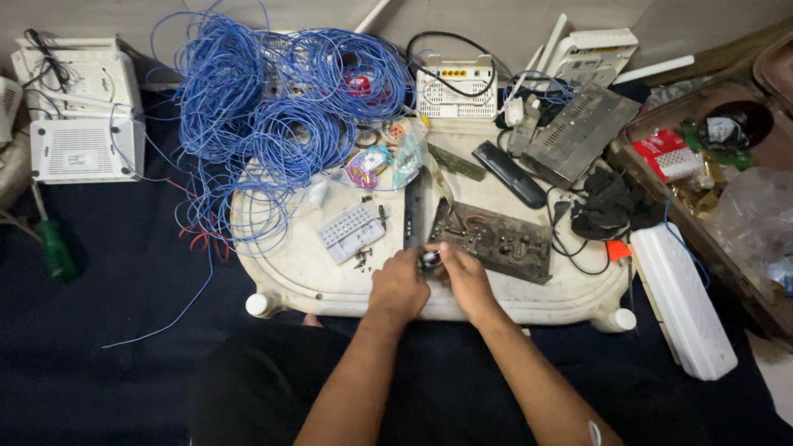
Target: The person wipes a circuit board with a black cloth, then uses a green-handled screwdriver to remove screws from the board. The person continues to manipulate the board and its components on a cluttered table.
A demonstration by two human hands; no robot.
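Note:
My left hand point(400, 285) and my right hand point(464, 277) meet at the front edge of a white plastic tray-like board point(289, 272). Together they pinch a small dark round part point(429, 261); its shape is mostly hidden by the fingers. Just beyond the hands lies a brown circuit board point(496, 239). A narrow black strip point(413, 211) lies upright beside it. Left of the hands rests a small grey keypad piece point(351, 233) with a few loose dark bits near it.
A big tangle of blue wire point(273, 107) covers the board's back left. White router boxes point(83, 124) stand at far left, more routers point(456, 87) at the back. A black remote point(512, 173), metal case point(578, 132), black cloth point(607, 206), white box point(681, 297) and green screwdriver point(56, 248) lie around.

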